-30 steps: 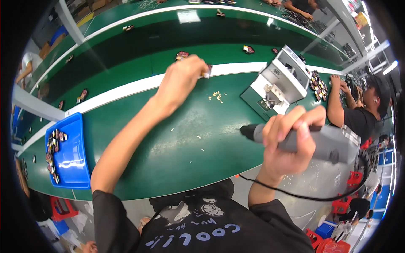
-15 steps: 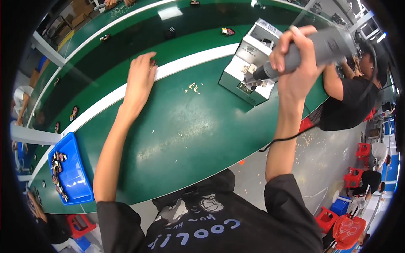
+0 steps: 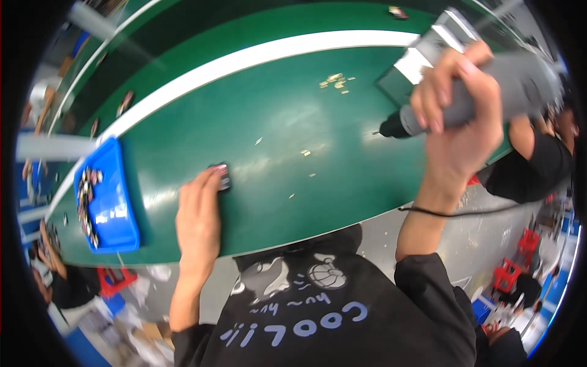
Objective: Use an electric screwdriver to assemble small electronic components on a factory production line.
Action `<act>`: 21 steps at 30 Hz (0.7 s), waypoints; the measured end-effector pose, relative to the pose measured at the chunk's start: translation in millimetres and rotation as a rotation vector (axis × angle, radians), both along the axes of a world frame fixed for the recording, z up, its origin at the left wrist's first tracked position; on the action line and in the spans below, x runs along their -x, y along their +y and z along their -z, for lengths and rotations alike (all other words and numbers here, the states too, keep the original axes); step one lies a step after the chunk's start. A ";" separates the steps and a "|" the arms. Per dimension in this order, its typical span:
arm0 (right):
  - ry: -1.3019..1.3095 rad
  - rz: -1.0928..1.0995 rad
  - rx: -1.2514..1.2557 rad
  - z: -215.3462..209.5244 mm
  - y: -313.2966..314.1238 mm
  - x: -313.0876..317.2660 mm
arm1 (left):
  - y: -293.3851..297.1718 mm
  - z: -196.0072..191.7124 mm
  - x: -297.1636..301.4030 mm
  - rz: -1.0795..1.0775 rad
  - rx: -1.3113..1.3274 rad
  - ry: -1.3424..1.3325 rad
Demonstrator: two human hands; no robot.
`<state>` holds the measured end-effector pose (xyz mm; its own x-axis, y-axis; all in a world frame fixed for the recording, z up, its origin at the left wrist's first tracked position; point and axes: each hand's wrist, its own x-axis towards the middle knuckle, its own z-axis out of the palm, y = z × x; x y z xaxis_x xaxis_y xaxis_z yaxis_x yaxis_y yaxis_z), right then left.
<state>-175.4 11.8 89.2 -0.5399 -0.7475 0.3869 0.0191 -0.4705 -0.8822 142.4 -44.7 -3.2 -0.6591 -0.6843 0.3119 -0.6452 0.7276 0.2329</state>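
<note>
The left hand (image 3: 199, 214) now touches a small dark part (image 3: 225, 178); can't tell if held. The right hand (image 3: 461, 119) grasps an electric screwdriver (image 3: 520, 85), now off the box (image 3: 412, 65) ahead, so both are near.

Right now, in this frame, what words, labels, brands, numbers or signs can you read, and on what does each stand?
Black shirt: large purple lettering, with smaller pale lettering above; legible, but I don't copy wording.
Grey-and-white box: blurred, nothing readable.
Grey corded tool: blurred, no readable marking.
Small dark part at the left hand: too small and blurred.
</note>
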 end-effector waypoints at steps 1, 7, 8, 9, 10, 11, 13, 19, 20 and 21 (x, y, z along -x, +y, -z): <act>0.002 -0.052 0.037 2.3 2.0 -13.7 | 0.9 -2.0 3.7 0.045 -0.014 0.018; -0.119 -0.337 0.120 10.6 -7.4 -73.9 | -1.3 8.7 25.2 0.261 0.119 0.080; -0.116 -0.343 0.113 12.6 -10.3 -81.8 | -0.1 12.8 26.1 0.309 0.185 0.081; -0.107 -0.330 0.103 14.9 -14.1 -89.4 | 0.0 16.6 25.1 0.329 0.249 0.070; -0.098 -0.316 0.093 17.5 -16.5 -94.3 | -0.4 18.5 24.1 0.324 0.245 0.074; -0.100 -0.345 0.093 20.2 -17.7 -97.1 | -0.6 20.5 23.1 0.350 0.314 0.072; -0.099 -0.368 0.097 25.3 -21.7 -102.2 | -3.4 25.0 21.7 0.397 0.405 0.093; -0.155 -0.396 0.091 34.5 -25.8 -111.0 | -3.9 30.1 20.7 0.401 0.442 0.099; -0.159 -0.412 0.106 35.7 -26.4 -111.3 | -3.5 28.0 19.9 0.399 0.436 0.103; -0.156 -0.411 0.100 36.7 -27.0 -111.3 | -4.1 25.4 19.7 0.410 0.423 0.078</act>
<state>-64.1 -15.2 52.5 -0.2640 -0.8752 0.4054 0.3514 -0.4787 -0.8046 122.7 -48.8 -28.7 -0.8074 -0.1846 0.5604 -0.2847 0.9538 -0.0960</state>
